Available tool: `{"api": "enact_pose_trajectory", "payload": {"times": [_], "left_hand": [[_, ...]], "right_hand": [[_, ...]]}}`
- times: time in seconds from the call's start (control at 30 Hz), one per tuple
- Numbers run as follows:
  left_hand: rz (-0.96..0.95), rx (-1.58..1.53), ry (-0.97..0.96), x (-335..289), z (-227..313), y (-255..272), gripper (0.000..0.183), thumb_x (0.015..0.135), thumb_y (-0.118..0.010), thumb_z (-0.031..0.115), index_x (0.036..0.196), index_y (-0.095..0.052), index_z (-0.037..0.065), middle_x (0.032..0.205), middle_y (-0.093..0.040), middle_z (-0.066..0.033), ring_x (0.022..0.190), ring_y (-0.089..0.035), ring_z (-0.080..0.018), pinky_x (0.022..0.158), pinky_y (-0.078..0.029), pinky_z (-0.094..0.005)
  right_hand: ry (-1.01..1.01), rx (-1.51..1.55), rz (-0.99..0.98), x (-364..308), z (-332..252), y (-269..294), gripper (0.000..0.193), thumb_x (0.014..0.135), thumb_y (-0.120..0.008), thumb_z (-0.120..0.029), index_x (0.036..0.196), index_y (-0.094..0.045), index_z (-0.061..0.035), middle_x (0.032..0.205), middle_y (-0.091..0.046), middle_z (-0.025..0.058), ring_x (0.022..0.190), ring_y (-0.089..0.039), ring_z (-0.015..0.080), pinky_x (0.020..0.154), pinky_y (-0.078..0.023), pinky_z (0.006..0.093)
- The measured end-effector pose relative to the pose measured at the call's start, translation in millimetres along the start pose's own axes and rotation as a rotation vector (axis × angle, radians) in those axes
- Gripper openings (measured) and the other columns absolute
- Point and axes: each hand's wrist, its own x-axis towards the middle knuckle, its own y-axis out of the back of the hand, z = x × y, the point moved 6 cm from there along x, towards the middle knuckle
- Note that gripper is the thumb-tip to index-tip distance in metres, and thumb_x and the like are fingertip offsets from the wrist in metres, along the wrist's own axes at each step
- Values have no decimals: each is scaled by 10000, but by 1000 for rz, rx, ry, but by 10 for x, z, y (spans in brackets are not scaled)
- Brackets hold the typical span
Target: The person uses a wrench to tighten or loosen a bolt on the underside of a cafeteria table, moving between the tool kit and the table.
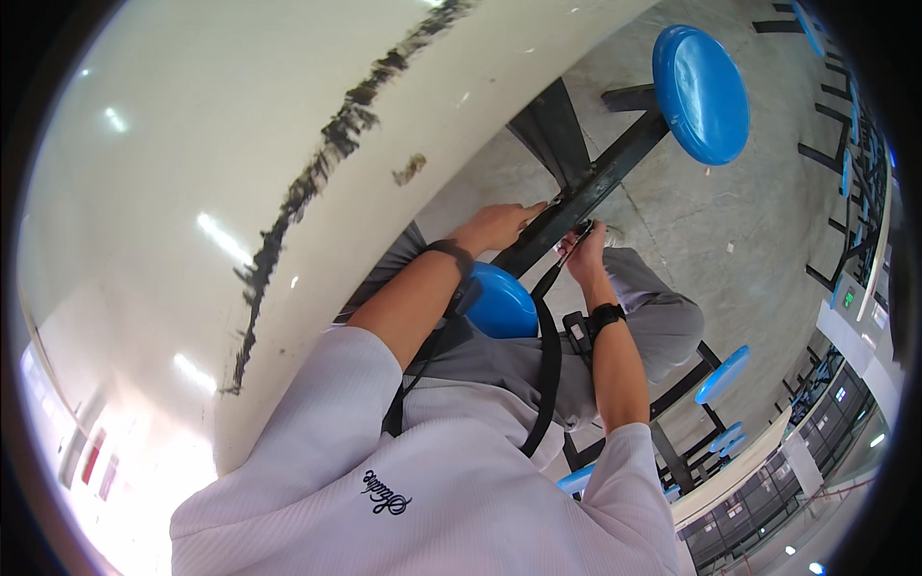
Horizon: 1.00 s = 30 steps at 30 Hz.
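Note:
My left hand (492, 228) reaches to the near-left side of a black metal beam (615, 171), its index finger stretched toward the joint with an upright black leg (555, 134). A small bright metal piece shows at that fingertip, too small to name; the other fingers are curled and partly hidden. On the beam's opposite side, my right hand (587, 254) is closed around a small dark object close against the metal. Its kind is not clear. A black strap (548, 374) runs down from near the right hand across my front.
A large cream tabletop (317, 182) with a black scuffed streak fills the left side. One round blue seat (701, 94) is at the beam's far end; another blue seat (501, 301) is beneath my left forearm. Grey concrete floor (768, 221) and more framed seats extend rightward.

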Motion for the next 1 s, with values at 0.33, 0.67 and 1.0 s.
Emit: {"api": "enact_pose_trajectory", "payload": {"times": [0.33, 0.67, 1.0], "left_hand": [[-315, -151, 224, 47, 169, 169, 537, 842, -441, 108, 1353, -329, 230, 764, -601, -163, 618, -598, -292, 607, -443, -383], [-122, 41, 132, 56, -11, 150, 529, 828, -458, 57, 1307, -403, 275, 802, -617, -84, 753, -605, -250, 621, -451, -362], [-39, 129, 113, 92, -33, 135, 617, 755, -456, -25, 1277, -440, 304, 875, -614, -63, 802, -613, -249, 659, -477, -370]], "right_hand": [[17, -34, 42, -12, -29, -7, 393, 826, -294, -424, 624, -401, -104, 475, -342, 31, 430, -358, 183, 455, -332, 340], [1, -36, 25, -55, -32, -151, 398, 819, -299, -433, 594, -387, -117, 455, -326, 21, 423, -348, 179, 448, -307, 331], [-30, -18, 40, -31, -5, -49, 398, 809, -300, -439, 586, -382, -119, 455, -332, 25, 424, -351, 184, 448, -304, 333]]}}
